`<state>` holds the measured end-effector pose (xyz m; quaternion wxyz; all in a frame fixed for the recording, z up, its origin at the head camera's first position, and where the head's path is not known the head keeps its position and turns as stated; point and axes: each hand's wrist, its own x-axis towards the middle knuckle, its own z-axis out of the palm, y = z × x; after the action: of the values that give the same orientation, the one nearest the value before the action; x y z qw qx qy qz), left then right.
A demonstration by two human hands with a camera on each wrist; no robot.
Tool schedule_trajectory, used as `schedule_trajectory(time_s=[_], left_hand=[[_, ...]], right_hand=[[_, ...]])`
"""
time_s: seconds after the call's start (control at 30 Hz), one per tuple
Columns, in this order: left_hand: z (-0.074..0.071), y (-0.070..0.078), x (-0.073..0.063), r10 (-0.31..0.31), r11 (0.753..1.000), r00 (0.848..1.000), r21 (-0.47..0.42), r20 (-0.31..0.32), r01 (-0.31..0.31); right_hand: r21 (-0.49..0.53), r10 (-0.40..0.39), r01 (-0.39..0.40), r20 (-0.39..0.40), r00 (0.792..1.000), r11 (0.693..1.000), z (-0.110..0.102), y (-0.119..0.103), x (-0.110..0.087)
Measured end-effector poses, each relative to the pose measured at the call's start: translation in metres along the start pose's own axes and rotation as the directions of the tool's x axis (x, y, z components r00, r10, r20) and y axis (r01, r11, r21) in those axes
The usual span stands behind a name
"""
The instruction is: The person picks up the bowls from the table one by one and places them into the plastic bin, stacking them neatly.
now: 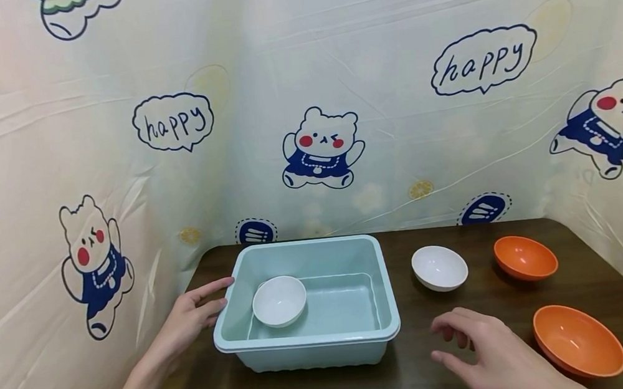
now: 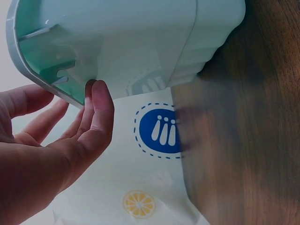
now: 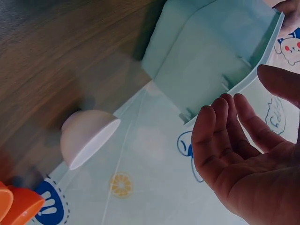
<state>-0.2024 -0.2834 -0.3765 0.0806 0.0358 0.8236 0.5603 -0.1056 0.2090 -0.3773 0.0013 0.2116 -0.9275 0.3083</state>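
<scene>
A light blue plastic basin [image 1: 336,337] stands on the table with a white bowl [image 1: 279,302] inside it, toward its left. My left hand [image 1: 190,312] is at the basin's left rim; in the left wrist view its fingertips [image 2: 101,96] lie against the rim and outer wall. To the right of the basin, my right hand [image 1: 484,350] hovers with loosely bent fingers, holding nothing. Beyond it sits a second white bowl [image 1: 439,268], also seen in the right wrist view [image 3: 89,136]. Nearest the right hand is a larger orange bowl [image 1: 579,341].
A smaller orange bowl [image 1: 526,258] stands at the back right of the dark wooden table [image 1: 409,335]. Pale printed cloth [image 1: 391,86] hangs behind the table and along both sides, close to its edges.
</scene>
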Motion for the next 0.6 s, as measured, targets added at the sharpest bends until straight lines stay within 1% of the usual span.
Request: schedule_trajectory(time_s=[0.2, 0.4, 0.5, 0.6], left_hand=[[0.001, 0.000, -0.002, 0.011, 1.000, 1.000, -0.015, -0.001, -0.011], [0.001, 0.000, -0.001, 0.013, 1.000, 1.000, -0.004, 0.000, -0.013], [0.000, -0.001, 0.000, 0.009, 1.000, 1.000, 0.003, 0.000, -0.009], [0.000, -0.001, 0.000, 0.005, 1.000, 1.000, 0.004, -0.001, -0.005]], right_hand=[[-0.002, 0.037, -0.037, -0.024, 0.999, 0.999, -0.003, 0.009, -0.005], [-0.027, 0.052, -0.055, -0.097, 0.994, 0.998, -0.006, 0.021, -0.011], [-0.052, 0.025, -0.035, -0.182, 0.983, 0.998, -0.005, 0.027, -0.014], [-0.075, 0.000, -0.020, -0.261, 0.965, 0.997, -0.004, 0.034, -0.017]])
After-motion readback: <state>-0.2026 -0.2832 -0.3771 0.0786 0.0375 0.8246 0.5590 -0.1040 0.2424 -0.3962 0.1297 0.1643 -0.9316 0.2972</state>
